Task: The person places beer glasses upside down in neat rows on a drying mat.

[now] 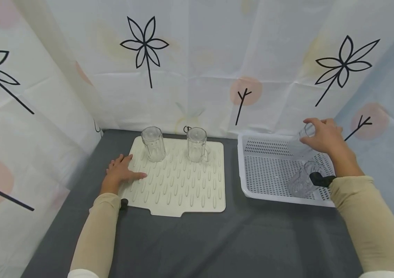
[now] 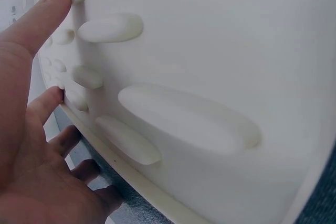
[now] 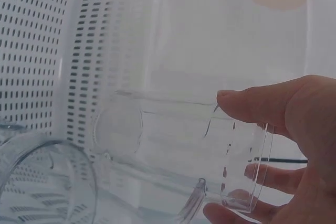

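My right hand [image 1: 325,135] grips a clear glass mug [image 3: 173,145] by one end, thumb on one side and fingers on the other. This mug is tilted over the right part of a white perforated basket [image 1: 262,195]. Inside the basket, below that hand, another glass mug [image 1: 302,181] leans. On the left, my left hand [image 1: 120,172] rests with spread fingers on the left edge of a cream ridged mat [image 1: 183,193]. Along the mat's far side stand two glass mugs, one at left [image 1: 154,144] and one with its handle toward the right [image 1: 196,144].
Dark grey cloth [image 1: 217,243] covers the table under the mat and basket. A pale curtain [image 1: 203,46] with printed flowers hangs close behind and at both sides. A gap of table separates the mat from the basket.
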Motion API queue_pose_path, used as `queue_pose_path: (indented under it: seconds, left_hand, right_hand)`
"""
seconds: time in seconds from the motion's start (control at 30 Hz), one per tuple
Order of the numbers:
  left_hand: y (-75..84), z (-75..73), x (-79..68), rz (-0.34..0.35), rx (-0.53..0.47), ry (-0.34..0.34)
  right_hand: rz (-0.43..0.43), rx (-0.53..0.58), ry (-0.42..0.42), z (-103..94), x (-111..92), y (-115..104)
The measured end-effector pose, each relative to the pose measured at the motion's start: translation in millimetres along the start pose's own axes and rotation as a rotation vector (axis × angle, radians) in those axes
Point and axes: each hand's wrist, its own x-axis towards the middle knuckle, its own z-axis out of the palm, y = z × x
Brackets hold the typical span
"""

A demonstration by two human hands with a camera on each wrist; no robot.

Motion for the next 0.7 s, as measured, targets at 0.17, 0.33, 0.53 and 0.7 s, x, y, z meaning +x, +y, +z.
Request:
queue_pose_path:
  seconds: [0.17,0.33,0.53,0.7]
  left_hand:
    - [-0.8,-0.6,0.6,-0.003,-0.006,-0.002]
    - [-1.3,0.0,2.1,0.010,0.005,0.003]
    - [-1.9,0.4,2.8,0.015,0.019,0.000]
    - [-4.7,1.0,3.1,0.020,0.024,-0.008]
  right_hand:
    - [-0.017,0.013,0.016,-4.5,-2.3,-13.7]
    - [-0.051,0.020,0.023,-8.1,-6.0,-26.3]
    - [-0.122,0.061,0.063,-12.9,-9.1,-42.4]
    - [-0.168,0.141,0.092,-16.8,-13.2,-54.6]
